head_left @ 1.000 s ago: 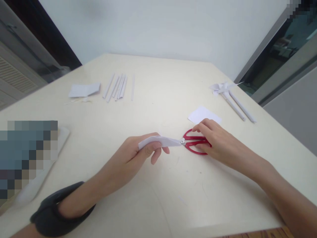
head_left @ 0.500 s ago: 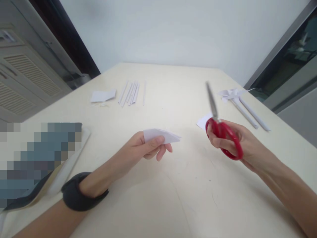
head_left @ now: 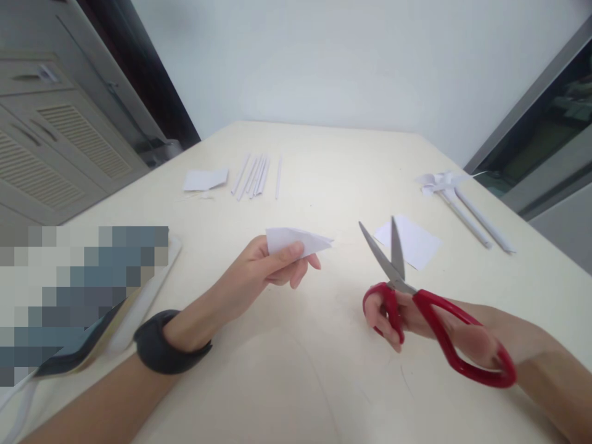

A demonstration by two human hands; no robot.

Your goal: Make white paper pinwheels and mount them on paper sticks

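Observation:
My left hand (head_left: 277,265) pinches a folded piece of white paper (head_left: 296,240) between thumb and fingers, its narrow end pointing right. In my right hand (head_left: 398,314) is a pair of red-handled scissors (head_left: 395,277), fingers through the loops. The blades are spread apart and point up and away from me, to the right of the folded paper and not touching it. Behind the blades a square white sheet (head_left: 419,243) lies flat on the table.
Several thin paper rolls (head_left: 254,176) lie at the back left beside a small stack of paper (head_left: 206,179). Two thicker paper tubes (head_left: 481,219) with crumpled paper are at the right. A blurred-out flat object (head_left: 92,296) occupies the left of the white table (head_left: 333,160).
The scissors have opened, and my right hand has come lower and nearer to me, uncovering the square sheet. My left hand keeps its hold on the folded paper.

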